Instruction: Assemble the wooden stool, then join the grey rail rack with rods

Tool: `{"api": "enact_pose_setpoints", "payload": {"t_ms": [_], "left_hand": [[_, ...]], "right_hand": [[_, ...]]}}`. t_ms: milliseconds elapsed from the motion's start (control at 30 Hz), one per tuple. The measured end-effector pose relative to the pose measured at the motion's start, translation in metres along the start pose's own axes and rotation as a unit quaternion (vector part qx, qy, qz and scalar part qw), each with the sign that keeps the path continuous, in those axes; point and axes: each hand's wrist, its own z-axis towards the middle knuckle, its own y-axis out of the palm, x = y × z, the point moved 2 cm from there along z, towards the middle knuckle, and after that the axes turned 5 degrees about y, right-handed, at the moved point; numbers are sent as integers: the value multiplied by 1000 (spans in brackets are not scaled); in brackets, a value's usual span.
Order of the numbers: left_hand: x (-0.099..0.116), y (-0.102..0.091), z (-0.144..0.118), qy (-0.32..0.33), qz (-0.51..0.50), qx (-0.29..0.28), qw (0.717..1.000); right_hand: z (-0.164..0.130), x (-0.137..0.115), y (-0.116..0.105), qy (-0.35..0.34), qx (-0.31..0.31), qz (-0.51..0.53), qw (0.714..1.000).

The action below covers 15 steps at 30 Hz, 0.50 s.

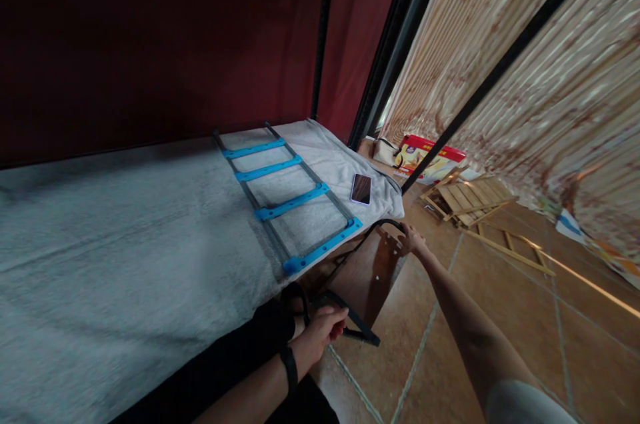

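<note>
while both hands close on the black metal frame (350, 257) at the edge of the bed (125, 257), its long axis runs from near left to far right.
the left hand (323, 331) is curled tight around the near end of the frame, low beside the mattress; the right hand (411, 239) grips the far end with fingers wrapped over the curved bar, arm stretched out, so the left is the nearer one. a brown wooden panel (380, 274) sits between the two hands, touching the frame. a grey ladder with blue rungs (287, 201) lies flat on the bed, a phone (361, 189) just beside it. the red box (425, 156) on the floor carries print too small to read.
</note>
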Motion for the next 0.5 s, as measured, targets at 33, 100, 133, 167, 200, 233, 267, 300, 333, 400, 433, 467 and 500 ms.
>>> {"api": "enact_pose_setpoints", "payload": {"t_ms": [33,100,133,167,200,233,267,300,333,400,433,467,500], "left_hand": [[0,1,1,2,1,1,1000],[0,2,2,4,8,1,1000],[0,3,2,5,12,-2,1000],[0,3,3,6,12,-4,1000],[-1,4,2,7,9,-6,1000],[-1,4,2,9,3,-6,1000],[-1,4,2,12,-2,-3,1000],[-2,4,2,15,-5,0,1000],[-2,4,1,17,-7,3,1000],[-2,5,1,20,-7,1,1000],[-2,5,1,21,-8,-1,1000],[-2,6,2,20,-8,-3,1000],[-2,6,2,20,-8,-6,1000]], "right_hand": [[0,0,0,2,1,0,1000],[0,1,-1,5,5,-1,1000],[0,2,-2,6,6,-1,1000],[1,2,-2,6,7,-2,1000],[1,3,-2,6,7,-2,1000],[1,4,-3,6,7,-3,1000],[1,5,-2,6,6,-3,1000],[2,6,-2,6,6,-2,1000],[3,7,-2,7,5,-2,1000],[4,9,-1,7,5,0,1000],[5,10,0,8,5,2,1000],[6,10,0,8,5,3,1000],[7,11,1,9,5,5,1000]]}}
